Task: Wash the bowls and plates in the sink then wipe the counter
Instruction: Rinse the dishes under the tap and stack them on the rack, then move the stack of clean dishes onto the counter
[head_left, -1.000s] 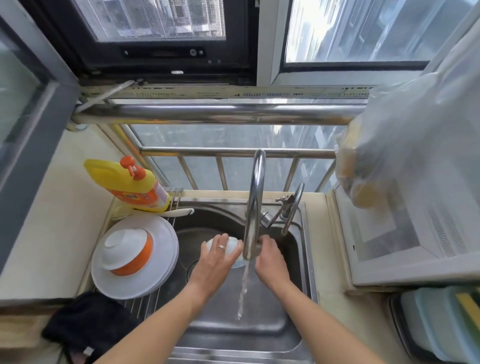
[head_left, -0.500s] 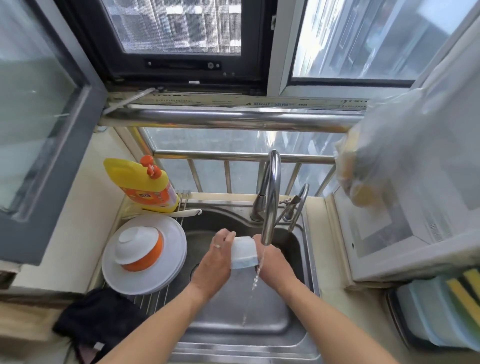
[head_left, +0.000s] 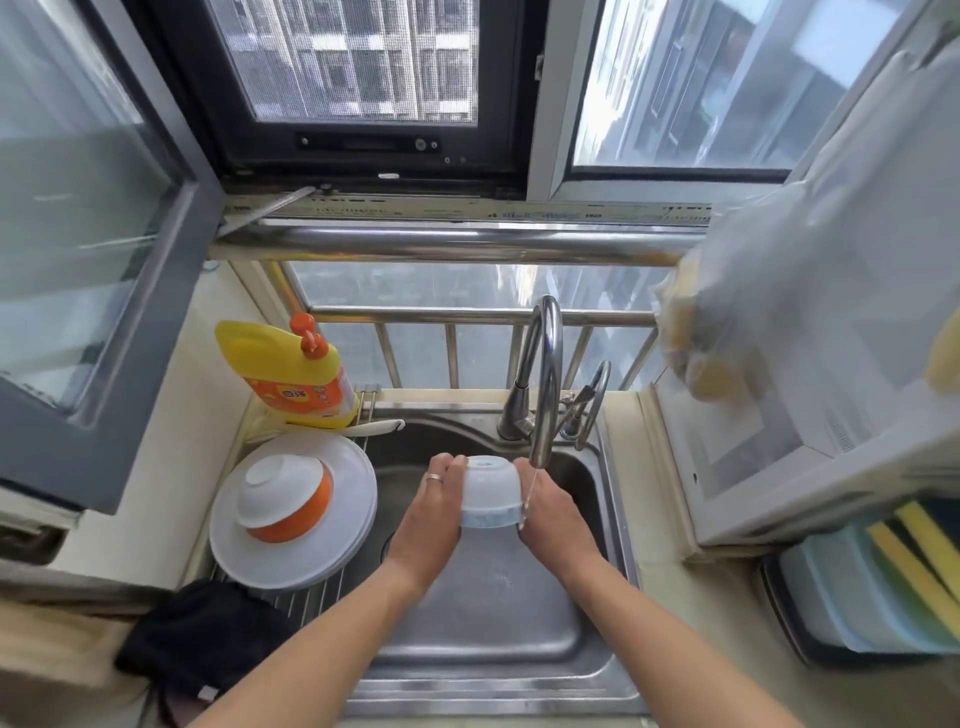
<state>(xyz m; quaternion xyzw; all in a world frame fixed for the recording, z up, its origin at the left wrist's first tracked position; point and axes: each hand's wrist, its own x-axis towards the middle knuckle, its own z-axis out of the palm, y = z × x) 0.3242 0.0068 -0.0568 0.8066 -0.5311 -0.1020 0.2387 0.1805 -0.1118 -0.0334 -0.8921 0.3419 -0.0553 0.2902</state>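
Observation:
A small white bowl with a pale blue rim band is held upside down over the steel sink. My left hand grips its left side and my right hand grips its right side. A thin trickle of water falls from the tap past the bowl's right edge. On the rack at the left, a white plate carries an upturned white and orange bowl.
A yellow detergent bottle stands behind the plate. A black cloth lies at the sink's front left. A white appliance and a hanging plastic bag stand right; a box with sponges sits at the lower right.
The bowl has been lifted from low under the tap and turned upside down between both hands. The water stream has thinned to a trickle. The view has tilted upward.

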